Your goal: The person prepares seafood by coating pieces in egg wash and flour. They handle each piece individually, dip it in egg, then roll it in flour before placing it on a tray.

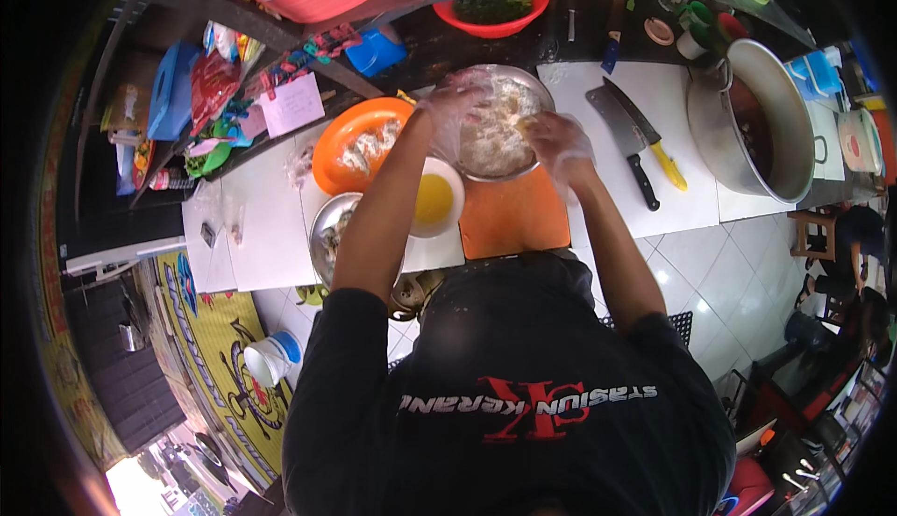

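Both my hands wear clear plastic gloves and work over a round metal bowl of white flour. My left hand is at the bowl's left side, its fingers blurred by the glove. On the right, my right hand has its fingertips down in the flour, by a small yellowish bit. Whether either hand grips anything is unclear. An orange plate with flour-coated pieces lies left of the bowl. Below it are a white bowl of yellow liquid and a metal bowl of greyish pieces, partly behind my left forearm.
An orange cutting board lies just before me. To the right rest a cleaver, a yellow-handled knife and a large metal pot of dark liquid. A red basin of greens stands at the back. People are far right.
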Demonstrator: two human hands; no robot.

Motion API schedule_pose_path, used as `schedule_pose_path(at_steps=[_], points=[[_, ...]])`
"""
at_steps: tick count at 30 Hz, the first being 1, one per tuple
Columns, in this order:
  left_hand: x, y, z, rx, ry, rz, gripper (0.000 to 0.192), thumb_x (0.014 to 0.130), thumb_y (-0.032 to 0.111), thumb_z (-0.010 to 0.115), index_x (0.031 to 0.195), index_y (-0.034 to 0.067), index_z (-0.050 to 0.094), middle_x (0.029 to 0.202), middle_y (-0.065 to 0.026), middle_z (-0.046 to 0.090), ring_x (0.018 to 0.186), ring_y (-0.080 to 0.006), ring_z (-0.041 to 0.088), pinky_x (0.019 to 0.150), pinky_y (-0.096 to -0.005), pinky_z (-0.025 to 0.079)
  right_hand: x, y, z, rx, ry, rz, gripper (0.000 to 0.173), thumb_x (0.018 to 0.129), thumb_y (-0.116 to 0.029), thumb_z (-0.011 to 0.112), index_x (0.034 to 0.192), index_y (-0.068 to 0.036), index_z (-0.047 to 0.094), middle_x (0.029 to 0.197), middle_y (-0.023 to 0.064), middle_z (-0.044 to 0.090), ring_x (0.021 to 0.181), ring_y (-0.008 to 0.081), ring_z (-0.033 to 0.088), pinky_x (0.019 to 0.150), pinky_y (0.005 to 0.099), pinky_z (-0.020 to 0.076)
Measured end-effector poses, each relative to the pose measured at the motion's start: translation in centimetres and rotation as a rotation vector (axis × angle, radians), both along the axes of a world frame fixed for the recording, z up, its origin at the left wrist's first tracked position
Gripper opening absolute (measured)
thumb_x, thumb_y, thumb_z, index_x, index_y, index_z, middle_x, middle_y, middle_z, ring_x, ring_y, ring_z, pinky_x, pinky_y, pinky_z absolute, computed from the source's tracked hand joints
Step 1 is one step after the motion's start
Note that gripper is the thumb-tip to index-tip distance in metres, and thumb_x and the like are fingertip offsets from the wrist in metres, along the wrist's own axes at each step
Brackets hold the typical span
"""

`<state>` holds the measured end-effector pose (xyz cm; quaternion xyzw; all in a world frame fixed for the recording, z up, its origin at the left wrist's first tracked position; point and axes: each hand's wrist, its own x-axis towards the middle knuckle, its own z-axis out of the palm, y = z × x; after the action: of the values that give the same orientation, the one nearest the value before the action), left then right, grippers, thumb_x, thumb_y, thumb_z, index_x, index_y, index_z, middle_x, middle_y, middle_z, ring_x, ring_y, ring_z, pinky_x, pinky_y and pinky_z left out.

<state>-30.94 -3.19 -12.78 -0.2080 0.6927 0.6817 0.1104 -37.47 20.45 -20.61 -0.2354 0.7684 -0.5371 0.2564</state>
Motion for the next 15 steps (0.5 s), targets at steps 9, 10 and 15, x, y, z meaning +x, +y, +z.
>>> schedule_pose_path(at_steps=[9, 10, 15], points=[[5.3, 0.7, 4.9, 0.422, 0.237, 0.445, 0.052, 0.095, 0.031, 0.064, 0.138, 0.004, 0.050, 0.130, -0.0109, 0.060, 0.114, -0.0265, 0.061, 0.097, -0.0414, 0.050, -1.0, -2.5, 9.1, -0.196, -0.577, 0.053, 0.031, 0.095, -0.021, 0.065, 0.118, 0.000, 0.063, 0.101, 0.0074, 0.069, 0.090, 0.0158, 0.065, 0.081, 0.0313, 0.0528], [6.3, 0.1, 5.3, 0.520, 0.288, 0.401, 0.052, 0.095, 0.031, 0.064, 0.138, 0.005, 0.050, 0.131, -0.0146, 0.060, 0.117, -0.0283, 0.061, 0.099, -0.0412, 0.049, -1.3, -2.0, 8.8, -0.365, -0.726, 0.079, 0.034, 0.095, -0.020, 0.065, 0.122, 0.002, 0.060, 0.102, 0.0084, 0.067, 0.086, 0.0160, 0.063, 0.080, 0.0293, 0.0518], [14.9, 1.5, 9.7, 0.626, 0.515, 0.600, 0.051, 0.098, 0.036, 0.056, 0.138, 0.005, 0.049, 0.136, -0.0178, 0.057, 0.119, -0.0313, 0.060, 0.100, -0.0438, 0.048, -1.6, -2.2, 10.4, -0.595, -0.980, 0.195, 0.038, 0.095, -0.017, 0.064, 0.126, 0.004, 0.054, 0.107, 0.0105, 0.063, 0.091, 0.0168, 0.061, 0.078, 0.0260, 0.0511]])
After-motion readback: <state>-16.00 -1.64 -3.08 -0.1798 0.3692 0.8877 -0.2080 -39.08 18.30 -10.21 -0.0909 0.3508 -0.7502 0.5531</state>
